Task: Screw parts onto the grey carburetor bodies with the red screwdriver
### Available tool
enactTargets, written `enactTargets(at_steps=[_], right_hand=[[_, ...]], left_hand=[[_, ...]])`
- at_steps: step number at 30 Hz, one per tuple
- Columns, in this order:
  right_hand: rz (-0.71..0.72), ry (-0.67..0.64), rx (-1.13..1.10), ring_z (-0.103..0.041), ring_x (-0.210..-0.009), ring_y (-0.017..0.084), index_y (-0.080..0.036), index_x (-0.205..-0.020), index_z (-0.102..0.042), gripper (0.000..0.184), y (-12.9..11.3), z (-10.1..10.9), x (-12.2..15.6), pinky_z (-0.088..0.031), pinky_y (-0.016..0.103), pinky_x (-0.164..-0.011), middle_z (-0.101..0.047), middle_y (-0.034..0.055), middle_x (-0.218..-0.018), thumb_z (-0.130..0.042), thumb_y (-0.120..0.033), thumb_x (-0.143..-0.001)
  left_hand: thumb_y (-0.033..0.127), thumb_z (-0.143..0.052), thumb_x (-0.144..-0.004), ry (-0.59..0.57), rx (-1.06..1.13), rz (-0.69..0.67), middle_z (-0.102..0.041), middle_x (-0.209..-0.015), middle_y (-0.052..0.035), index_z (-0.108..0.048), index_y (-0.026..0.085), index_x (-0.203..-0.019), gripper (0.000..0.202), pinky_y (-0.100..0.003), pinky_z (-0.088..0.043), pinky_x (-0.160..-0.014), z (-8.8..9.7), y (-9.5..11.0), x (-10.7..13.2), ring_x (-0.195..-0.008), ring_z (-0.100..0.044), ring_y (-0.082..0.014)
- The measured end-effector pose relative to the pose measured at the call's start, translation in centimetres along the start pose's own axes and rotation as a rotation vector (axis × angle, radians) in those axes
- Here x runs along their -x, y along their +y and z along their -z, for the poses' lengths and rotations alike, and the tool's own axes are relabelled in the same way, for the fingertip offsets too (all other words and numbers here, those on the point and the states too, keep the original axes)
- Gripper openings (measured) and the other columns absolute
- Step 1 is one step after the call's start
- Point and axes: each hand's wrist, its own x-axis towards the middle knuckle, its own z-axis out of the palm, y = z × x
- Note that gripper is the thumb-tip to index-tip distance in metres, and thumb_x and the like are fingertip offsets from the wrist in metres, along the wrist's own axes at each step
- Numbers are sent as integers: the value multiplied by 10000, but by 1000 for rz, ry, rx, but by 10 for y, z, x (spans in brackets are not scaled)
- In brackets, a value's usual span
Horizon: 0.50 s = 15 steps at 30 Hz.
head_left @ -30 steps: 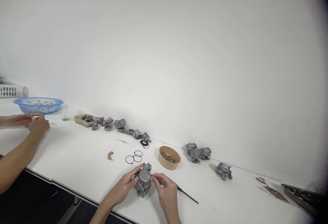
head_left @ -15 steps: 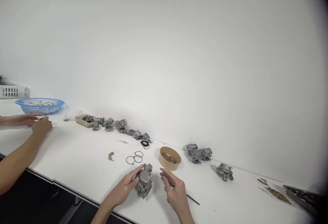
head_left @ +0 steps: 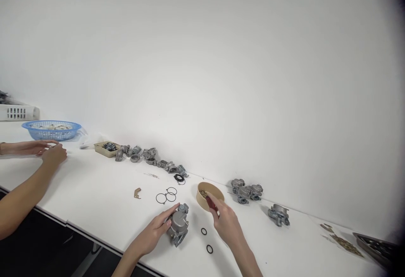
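Note:
My left hand (head_left: 157, 229) grips a grey cast metal housing (head_left: 178, 224) that stands on the white table (head_left: 95, 192). My right hand (head_left: 225, 221) reaches into a tan paper bowl (head_left: 202, 201) of small brass parts, fingertips bunched over the contents; whether they hold anything is hidden. Two small black rings (head_left: 206, 240) lie on the table between the housing and my right wrist. Three thin black O-rings (head_left: 166, 195) lie just beyond the housing.
A co-worker's hands (head_left: 47, 150) rest at the far left near a blue basket (head_left: 52, 129). Along the wall sit a tan tray (head_left: 107, 148), a row of grey castings (head_left: 152, 158), more castings (head_left: 247, 190), and one alone (head_left: 278, 214). A dark tray (head_left: 378, 248) sits at right.
My right hand left the housing and moved up and right into the tan bowl. Two small black rings now show where it was. The thin tool it hovered over is hidden.

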Motion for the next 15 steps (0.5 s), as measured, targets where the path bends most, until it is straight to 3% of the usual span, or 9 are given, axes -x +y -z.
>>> enactTargets(at_steps=[3, 5, 9, 15], right_hand=[[62, 300, -361, -691, -925, 220, -256, -1391, -545, 471, -26, 25, -9, -573, 360, -834, -683, 92, -1204, -566, -299, -923], [86, 402, -546, -703, -931, 232, -223, -1381, -552, 500, -45, 34, -15, -602, 377, -841, -704, 101, -1144, -627, -329, -898], [157, 405, -687, -719, -876, 215, -216, -1346, -582, 476, -70, 31, -29, -628, 368, -825, -725, 86, -1068, -650, -318, -886], [177, 360, -716, -718, -847, 206, -209, -1344, -584, 472, -72, 15, -40, -633, 346, -791, -743, 75, -1001, -638, -308, -886]], left_hand=[[570, -439, -961, -2, 3, 4, -315, -1609, -22, -387, 288, -1516, 624, -490, -146, -1240, 0, 1, 0, -1488, -254, -316], [575, -440, -959, -6, -1, 4, -313, -1609, -21, -384, 287, -1517, 630, -491, -144, -1240, 0, 2, -1, -1490, -247, -321], [558, -437, -967, -22, -9, -4, -298, -1613, -21, -359, 275, -1528, 632, -486, -114, -1246, -1, 7, -1, -1499, -231, -301], [543, -428, -975, -33, -9, 14, -287, -1617, -6, -359, 282, -1527, 614, -466, -101, -1252, -2, 8, -2, -1508, -211, -279]])
